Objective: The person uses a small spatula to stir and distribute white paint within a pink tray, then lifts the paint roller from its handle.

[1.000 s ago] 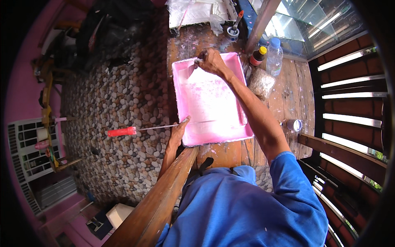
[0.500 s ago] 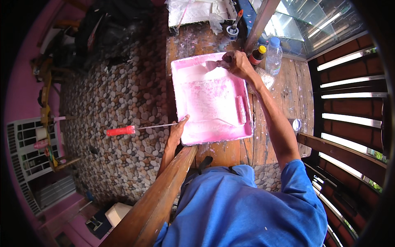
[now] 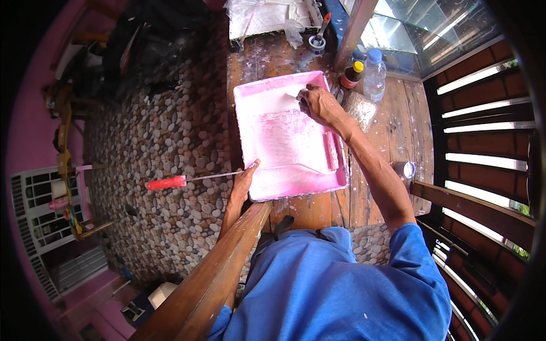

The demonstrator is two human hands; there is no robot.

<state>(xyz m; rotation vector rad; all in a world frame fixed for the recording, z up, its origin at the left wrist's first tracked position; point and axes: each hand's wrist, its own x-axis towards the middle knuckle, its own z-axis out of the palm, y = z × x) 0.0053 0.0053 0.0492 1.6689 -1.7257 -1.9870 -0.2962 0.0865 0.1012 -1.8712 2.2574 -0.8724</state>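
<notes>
A pink-smeared paint tray [image 3: 267, 131] lies on the wooden table, with whitish-pink paint pooled at its far end. My left hand [image 3: 243, 179] grips the tray's left wall near the close corner, thumb over the rim. Across the tray rests a paint roller [image 3: 333, 150], its pink sleeve at the right side and its red handle [image 3: 165, 182] sticking out past the left edge. Over the paint pool, my right hand [image 3: 318, 104] is closed round a small tool with a pale tip [image 3: 293, 95]. Most of that tool is hidden by my fingers, so its exact kind is unclear.
Right of the tray stand a dark bottle with a yellow cap [image 3: 352, 75], a clear plastic bottle [image 3: 374, 77] and a clear wrapped bundle [image 3: 360, 111]. A brush in a small tub [image 3: 317, 44] sits beyond. A wooden post [image 3: 216, 261] rises close beside my left arm.
My right hand has moved left and slightly nearer with the tool, further over the paint pool. My left hand keeps its hold on the tray's edge.
</notes>
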